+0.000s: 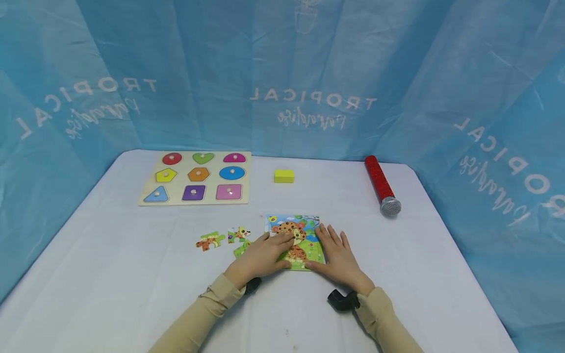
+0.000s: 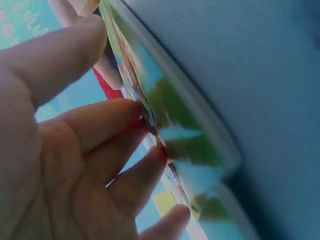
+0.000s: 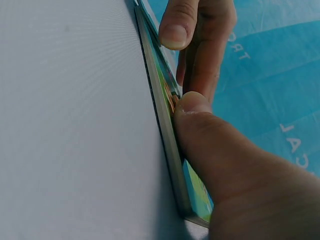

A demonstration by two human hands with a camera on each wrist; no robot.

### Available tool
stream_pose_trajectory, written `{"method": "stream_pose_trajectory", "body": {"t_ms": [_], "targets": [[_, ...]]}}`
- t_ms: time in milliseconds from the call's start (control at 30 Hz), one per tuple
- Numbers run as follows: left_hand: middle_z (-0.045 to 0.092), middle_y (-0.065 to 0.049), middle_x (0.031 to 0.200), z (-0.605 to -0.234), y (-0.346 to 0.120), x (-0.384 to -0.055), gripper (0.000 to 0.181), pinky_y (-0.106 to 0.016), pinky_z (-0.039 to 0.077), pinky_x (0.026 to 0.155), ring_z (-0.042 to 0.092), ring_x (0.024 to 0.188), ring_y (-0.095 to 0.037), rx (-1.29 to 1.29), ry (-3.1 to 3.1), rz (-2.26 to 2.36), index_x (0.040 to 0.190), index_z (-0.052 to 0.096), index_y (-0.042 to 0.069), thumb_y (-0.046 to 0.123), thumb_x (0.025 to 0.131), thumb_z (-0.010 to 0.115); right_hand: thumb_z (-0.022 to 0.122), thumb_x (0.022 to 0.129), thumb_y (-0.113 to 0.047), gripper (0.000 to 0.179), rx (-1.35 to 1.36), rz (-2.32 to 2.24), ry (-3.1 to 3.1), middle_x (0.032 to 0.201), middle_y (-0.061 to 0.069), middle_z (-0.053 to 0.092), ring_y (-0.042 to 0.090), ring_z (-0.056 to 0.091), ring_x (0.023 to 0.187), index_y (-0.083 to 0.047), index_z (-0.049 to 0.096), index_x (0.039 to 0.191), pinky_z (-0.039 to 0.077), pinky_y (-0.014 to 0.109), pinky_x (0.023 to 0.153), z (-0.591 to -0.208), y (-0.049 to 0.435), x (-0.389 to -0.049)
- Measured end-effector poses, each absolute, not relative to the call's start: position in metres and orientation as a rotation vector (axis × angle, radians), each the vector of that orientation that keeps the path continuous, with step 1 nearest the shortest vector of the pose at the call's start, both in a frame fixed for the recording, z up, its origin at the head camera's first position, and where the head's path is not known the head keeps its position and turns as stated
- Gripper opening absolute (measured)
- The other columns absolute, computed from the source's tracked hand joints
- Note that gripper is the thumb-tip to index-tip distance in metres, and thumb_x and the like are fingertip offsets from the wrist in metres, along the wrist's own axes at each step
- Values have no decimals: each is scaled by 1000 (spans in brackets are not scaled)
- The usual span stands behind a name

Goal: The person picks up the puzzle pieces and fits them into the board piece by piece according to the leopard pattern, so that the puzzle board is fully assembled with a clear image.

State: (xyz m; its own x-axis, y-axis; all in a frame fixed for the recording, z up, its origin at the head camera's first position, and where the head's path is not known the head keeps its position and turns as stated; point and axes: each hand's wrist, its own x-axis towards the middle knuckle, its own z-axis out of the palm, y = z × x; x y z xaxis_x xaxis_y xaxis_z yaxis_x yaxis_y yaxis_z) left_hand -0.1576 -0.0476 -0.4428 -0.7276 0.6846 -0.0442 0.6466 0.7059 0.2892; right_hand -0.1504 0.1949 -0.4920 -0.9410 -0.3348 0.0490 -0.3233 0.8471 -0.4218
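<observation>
The fingers of the left hand (image 1: pixel 263 254) are extended and slightly spread, their tips resting on the face of the leopard jigsaw (image 1: pixel 310 251). The right hand (image 1: pixel 340 259) has its fingers stretched out along the jigsaw's right edge, thumb set apart and touching its near right corner area. The jigsaw lies flat between the two hands, directly under the left fingers.

Just left of the left fingers is a green jigsaw piece (image 1: pixel 241 249), partly hidden by that hand; a dog-face piece (image 1: pixel 239 234) lies near it, and a spotted piece (image 1: pixel 210 241) farther left. Behind the fingers, at the wrists, are black wrist cameras (image 1: pixel 341 300) and beige sleeves (image 1: pixel 390 321).

Ahead of the fingers stands a yellow block (image 1: pixel 284 176). Well ahead and left is a shape board (image 1: pixel 182 176) with nine knobbed shapes; ahead and right, a red microphone (image 1: pixel 382 187), silver head toward the hands. All lie on the white-covered counter (image 1: pixel 119 279), with a blue printed curtain (image 1: pixel 220 59) farthest out.
</observation>
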Motion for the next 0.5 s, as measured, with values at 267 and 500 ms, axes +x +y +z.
{"method": "stream_pose_trajectory", "body": {"t_ms": [267, 500], "targets": [[37, -6, 155, -444, -46, -164, 56, -57, 27, 116, 35, 144, -26, 1041, 2733, 381, 144, 46, 9, 39, 98, 54, 67, 82, -56, 96, -538, -680, 2992, 161, 14, 22, 35, 15, 150, -7, 26, 153, 3, 59, 120, -490, 196, -152], [52, -13, 143, -445, -74, -182, 44, -54, 39, 109, 49, 133, -34, 921, 2507, 1046, 139, 53, 6, 25, 99, 54, 66, 82, -58, 96, -531, -677, 2989, 161, 13, 22, 35, 16, 150, -7, 27, 153, 3, 58, 120, -493, 197, -152]]}}
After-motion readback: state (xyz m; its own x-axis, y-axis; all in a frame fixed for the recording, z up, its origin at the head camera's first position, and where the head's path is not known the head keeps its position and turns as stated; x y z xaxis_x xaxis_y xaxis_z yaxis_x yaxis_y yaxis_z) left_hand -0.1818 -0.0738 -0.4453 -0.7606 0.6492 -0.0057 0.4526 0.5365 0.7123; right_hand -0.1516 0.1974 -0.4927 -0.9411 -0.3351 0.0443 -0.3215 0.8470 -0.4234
